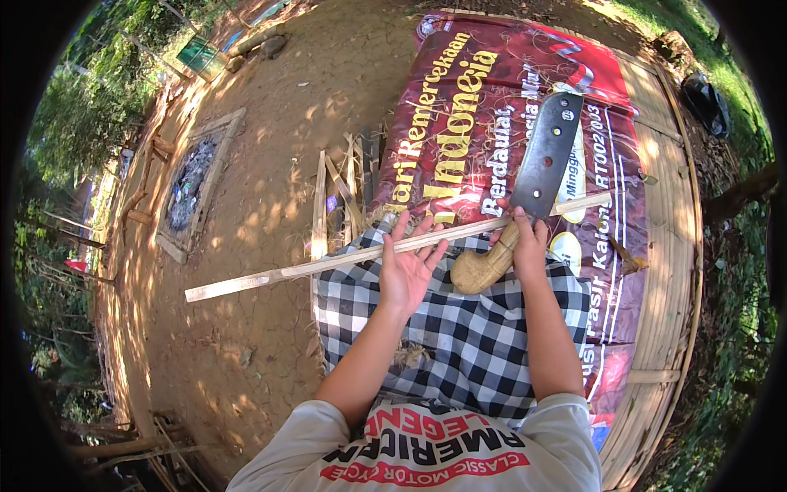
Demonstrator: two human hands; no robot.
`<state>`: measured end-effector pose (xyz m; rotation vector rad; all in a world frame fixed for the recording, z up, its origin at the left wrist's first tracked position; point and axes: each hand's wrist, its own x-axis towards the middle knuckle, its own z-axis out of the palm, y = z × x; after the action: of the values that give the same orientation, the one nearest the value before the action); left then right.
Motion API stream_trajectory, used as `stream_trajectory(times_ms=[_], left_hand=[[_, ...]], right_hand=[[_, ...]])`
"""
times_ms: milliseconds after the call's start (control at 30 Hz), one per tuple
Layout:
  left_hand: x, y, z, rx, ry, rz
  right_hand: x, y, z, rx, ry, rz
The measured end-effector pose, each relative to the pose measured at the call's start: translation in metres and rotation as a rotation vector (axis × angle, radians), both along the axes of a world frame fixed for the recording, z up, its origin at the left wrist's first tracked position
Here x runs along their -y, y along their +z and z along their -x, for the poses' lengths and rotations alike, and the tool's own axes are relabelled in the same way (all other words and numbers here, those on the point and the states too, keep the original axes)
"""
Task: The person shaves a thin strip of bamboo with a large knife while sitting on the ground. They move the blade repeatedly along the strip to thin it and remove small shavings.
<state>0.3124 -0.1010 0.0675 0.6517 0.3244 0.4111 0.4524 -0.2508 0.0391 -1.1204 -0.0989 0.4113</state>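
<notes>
Across the lap, over a black-and-white checked cloth [459, 336], lies a long split bamboo strip [344, 261], running from the bare earth on the person's left to the printed red banner [492, 98] on the right. The left hand [407, 264] rests flat and open on the strip, fingers spread, pressing it down rather than closing round it. The right hand [529, 242] has its grip wrapped fully around the pale wooden handle of a broad dark cleaver [548, 156], whose blade points away from the person and seems to meet the strip near its right end. Judging by how things lie, the shaving or splitting looks partly done: other cut bamboo slats [340, 193] sit stacked just beyond the knees, and fine fibres litter the banner, while this strip remains whole along its length.
</notes>
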Motion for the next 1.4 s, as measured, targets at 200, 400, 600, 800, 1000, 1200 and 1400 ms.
stream_trajectory(times_ms=[200, 400, 600, 800, 1000, 1200, 1400], left_hand=[[0.003, -0.007, 0.002, 0.033, -0.073, 0.086], [-0.008, -0.009, 0.001, 0.086, -0.063, 0.07], [-0.009, 0.002, 0.005, 0.07, -0.043, 0.074], [-0.012, -0.001, 0.018, 0.063, -0.076, 0.188], [-0.022, -0.001, 0.056, -0.289, -0.557, -0.207], [-0.042, 0.044, 0.104, -0.406, -0.545, -1.299], [-0.133, 0.051, 0.162, -1.163, -0.28, -1.841]], right_hand=[[0.003, 0.001, -0.006, -0.067, -0.088, 0.063], [0.004, -0.002, -0.004, 0.06, -0.066, 0.162], [0.005, -0.004, -0.002, 0.561, 0.001, 0.471], [0.001, -0.011, 0.003, 0.631, 0.035, 0.53], [0.002, -0.013, 0.003, 0.663, 0.019, 0.55], [0.004, -0.011, 0.001, 0.677, 0.001, 0.59], [0.005, -0.001, 0.001, 0.631, 0.017, 0.615]])
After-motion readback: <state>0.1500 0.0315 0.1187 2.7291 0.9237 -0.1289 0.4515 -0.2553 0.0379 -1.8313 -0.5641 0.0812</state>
